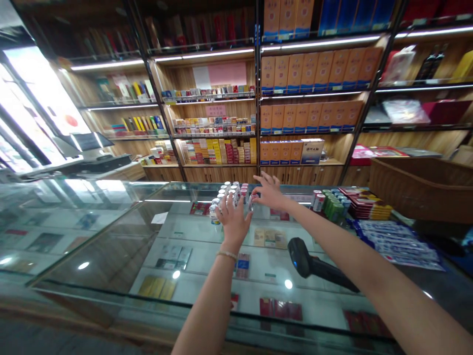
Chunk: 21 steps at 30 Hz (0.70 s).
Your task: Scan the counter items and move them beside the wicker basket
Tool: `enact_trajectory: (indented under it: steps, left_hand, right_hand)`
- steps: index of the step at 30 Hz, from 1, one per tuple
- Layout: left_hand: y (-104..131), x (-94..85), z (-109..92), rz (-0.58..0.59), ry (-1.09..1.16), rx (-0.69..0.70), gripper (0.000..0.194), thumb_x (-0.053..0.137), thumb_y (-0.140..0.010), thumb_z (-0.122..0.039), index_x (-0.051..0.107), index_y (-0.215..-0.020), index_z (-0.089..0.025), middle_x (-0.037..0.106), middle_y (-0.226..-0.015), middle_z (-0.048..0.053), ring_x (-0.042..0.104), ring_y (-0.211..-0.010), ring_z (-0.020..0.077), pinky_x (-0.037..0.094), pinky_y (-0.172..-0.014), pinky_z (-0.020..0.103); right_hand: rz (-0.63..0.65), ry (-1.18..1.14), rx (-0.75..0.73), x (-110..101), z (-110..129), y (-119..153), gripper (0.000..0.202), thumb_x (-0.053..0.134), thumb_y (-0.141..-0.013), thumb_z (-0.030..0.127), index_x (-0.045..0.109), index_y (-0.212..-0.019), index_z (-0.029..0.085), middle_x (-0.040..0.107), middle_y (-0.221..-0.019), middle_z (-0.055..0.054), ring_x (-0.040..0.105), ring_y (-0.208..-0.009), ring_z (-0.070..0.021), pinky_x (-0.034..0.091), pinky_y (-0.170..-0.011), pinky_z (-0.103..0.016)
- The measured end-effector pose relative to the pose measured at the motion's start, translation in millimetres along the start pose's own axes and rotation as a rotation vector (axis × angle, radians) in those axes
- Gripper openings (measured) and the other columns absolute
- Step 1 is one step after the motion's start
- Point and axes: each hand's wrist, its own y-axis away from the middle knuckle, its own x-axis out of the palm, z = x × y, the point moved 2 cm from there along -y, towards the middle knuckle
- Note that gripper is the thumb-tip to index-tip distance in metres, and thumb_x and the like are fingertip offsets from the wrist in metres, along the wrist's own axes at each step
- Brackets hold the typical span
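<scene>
Several small white-capped cylindrical containers (215, 215) stand grouped on the glass counter (207, 256); a few pink ones (244, 187) stand at the group's right side. My left hand (234, 224) is at the front of the group with its fingers spread; whether it touches them I cannot tell. At the group's right edge, my right hand (271, 193) pinches a small clear-and-pink container (252, 202) between thumb and forefinger, the other fingers raised. Its exact kind is too small to make out. My left fingers hide some of the group.
A black barcode scanner (301, 257) lies on the glass beside my right forearm. Green cylindrical packs (333, 207), red-and-yellow packets (364, 203), blue-white packets (397, 241) and a brown basket (417, 187) occupy the right. Stocked shelves (254, 98) stand behind the counter.
</scene>
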Motion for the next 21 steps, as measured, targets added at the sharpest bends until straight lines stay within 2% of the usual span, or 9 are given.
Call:
enact_trajectory:
  steps: [8, 15, 21]
  left_hand:
    - [1.4, -2.6, -13.3, -0.012, 0.093, 0.036, 0.04, 0.072, -0.087, -0.045, 0.072, -0.124, -0.03, 0.041, -0.163, 0.012, 0.029, -0.153, 0.0379, 0.018, -0.123, 0.067]
    - [5.7, -4.4, -25.8, -0.01, 0.185, 0.099, 0.023, 0.075, -0.085, -0.046, 0.079, -0.102, -0.031, 0.045, -0.161, 0.007, 0.028, -0.154, 0.0368, 0.011, -0.125, 0.065]
    - [8.5, -0.3, -36.0, -0.078, 0.27, 0.16, 0.019, 0.078, -0.083, -0.045, 0.08, -0.095, -0.031, 0.05, -0.157, 0.007, 0.034, -0.15, 0.0376, 0.009, -0.125, 0.065]
  right_hand:
    - [-0.038, 0.006, -0.041, -19.4, -5.9, 31.8, 0.02, 0.07, -0.09, 0.043, 0.078, -0.105, 0.031, 0.035, -0.167, -0.004, 0.012, -0.158, -0.0334, 0.007, -0.122, -0.065]
    - [-0.122, -0.038, -0.034, -42.4, -10.3, 60.5, 0.021, 0.069, -0.091, 0.044, 0.078, -0.106, 0.031, 0.036, -0.166, -0.004, 0.013, -0.158, -0.0348, 0.008, -0.122, -0.064]
    - [-0.208, -0.046, 0.014, -47.9, -29.8, 93.2, 0.023, 0.069, -0.09, 0.044, 0.077, -0.107, 0.032, 0.038, -0.165, -0.005, 0.016, -0.157, -0.0347, 0.012, -0.121, -0.063]
